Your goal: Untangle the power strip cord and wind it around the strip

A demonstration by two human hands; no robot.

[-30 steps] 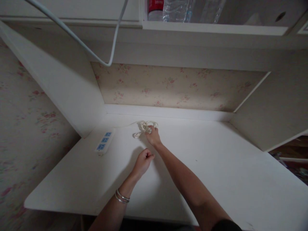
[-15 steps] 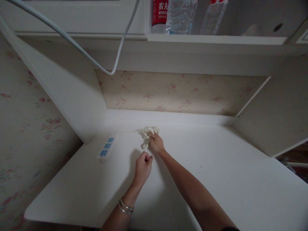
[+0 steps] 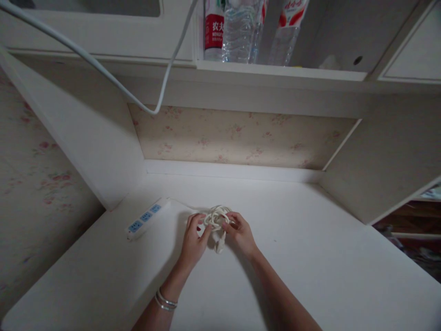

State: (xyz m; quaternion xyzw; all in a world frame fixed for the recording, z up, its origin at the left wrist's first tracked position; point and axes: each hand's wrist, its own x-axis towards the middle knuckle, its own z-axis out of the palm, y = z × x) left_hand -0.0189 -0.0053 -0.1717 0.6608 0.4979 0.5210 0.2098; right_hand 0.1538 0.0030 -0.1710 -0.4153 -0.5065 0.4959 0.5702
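Desk (image 3: 310, 257): white top set in an alcove, with side panels left and right and flowered wallpaper along the far edge.
Shelf (image 3: 275, 71): runs above the far wall and carries plastic bottles (image 3: 237, 32), two of them with red labels.
Hanging cable (image 3: 103, 69): a thick white cable that sags in from the upper left and rises again near the shelf, well apart from the hands.
Power strip (image 3: 146, 217): lies flat on the far left of the desk, its blue sockets facing up.
Left hand (image 3: 193, 241): fingers curled against the left side of the cord bundle (image 3: 216, 218), gripping it; bracelets (image 3: 165, 301) sit on the wrist.
Right hand (image 3: 241, 232): thumb and fingers closed on the bundle's right side.
Cord bundle: sits mid-desk between the two hands, touching both, just right of the power strip.
Progress: most of the cord appears gathered into loose loops.
Left over: one thin strand runs from the bundle to the power strip, an end (image 3: 219, 246) dangles on the near side, and no tie is visible around the loops.
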